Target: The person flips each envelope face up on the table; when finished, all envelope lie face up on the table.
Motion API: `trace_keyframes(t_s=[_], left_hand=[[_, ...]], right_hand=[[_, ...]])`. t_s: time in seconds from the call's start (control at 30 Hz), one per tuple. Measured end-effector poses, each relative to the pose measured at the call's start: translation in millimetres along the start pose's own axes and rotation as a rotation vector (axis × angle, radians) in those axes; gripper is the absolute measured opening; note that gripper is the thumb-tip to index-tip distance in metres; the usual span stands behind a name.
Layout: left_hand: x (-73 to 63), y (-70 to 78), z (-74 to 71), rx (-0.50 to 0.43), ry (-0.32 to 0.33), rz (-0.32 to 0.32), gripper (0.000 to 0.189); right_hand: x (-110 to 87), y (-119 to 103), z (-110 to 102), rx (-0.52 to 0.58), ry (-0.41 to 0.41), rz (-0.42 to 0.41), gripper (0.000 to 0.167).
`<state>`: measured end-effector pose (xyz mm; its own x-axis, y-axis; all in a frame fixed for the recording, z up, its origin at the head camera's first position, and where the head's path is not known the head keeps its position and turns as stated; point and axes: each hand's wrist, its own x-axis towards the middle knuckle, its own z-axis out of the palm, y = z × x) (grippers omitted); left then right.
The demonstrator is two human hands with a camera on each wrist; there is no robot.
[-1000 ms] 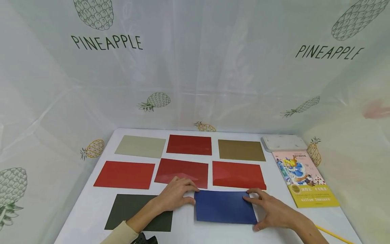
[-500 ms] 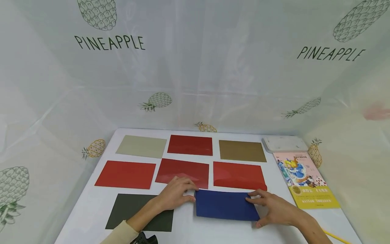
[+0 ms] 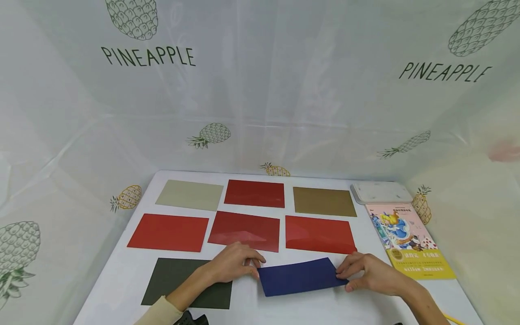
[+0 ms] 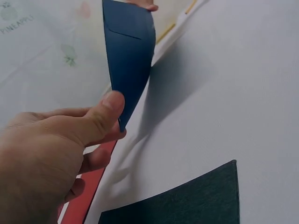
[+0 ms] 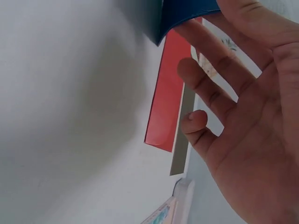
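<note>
Held up in front of me is a blue sheet of card (image 3: 300,276), tilted and slightly bowed, casting a shadow on the white table. My left hand (image 3: 233,262) pinches its left end; in the left wrist view the thumb (image 4: 112,102) lies on the near face. At the other end my right hand (image 3: 371,273) grips the card between thumb and fingers. The right wrist view shows the right ring and little fingers (image 5: 198,123) loosely bent, away from the card. A short dark line crosses the blue face in the left wrist view.
A dark green card (image 3: 183,275) lies under the left forearm. Behind are several red cards (image 3: 243,232), a beige card (image 3: 188,194) and a brown card (image 3: 325,201). At right lie an illustrated book (image 3: 408,239), a white flat case (image 3: 382,192) and a yellow stick (image 3: 452,319).
The blue card has gone from nearly flat to raised and tilted, its right end turned. The right hand has moved slightly right and its fingers have closed more on the card.
</note>
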<state>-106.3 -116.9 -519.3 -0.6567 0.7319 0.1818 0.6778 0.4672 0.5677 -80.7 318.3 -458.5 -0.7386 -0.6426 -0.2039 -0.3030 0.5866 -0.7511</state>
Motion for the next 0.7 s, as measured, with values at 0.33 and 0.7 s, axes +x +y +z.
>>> trace_keyframes(t_s=[0.33, 0.7], left_hand=[[0.1, 12.0, -4.3, 0.034, 0.08, 0.075, 0.037], [2.4, 19.9, -8.3, 0.165, 0.312, 0.273, 0.04]], right_hand=[[-6.0, 4, -8, 0.112, 0.047, 0.052, 0.011], [-5.2, 6, -11, 0.096, 0.208, 0.019, 0.003]])
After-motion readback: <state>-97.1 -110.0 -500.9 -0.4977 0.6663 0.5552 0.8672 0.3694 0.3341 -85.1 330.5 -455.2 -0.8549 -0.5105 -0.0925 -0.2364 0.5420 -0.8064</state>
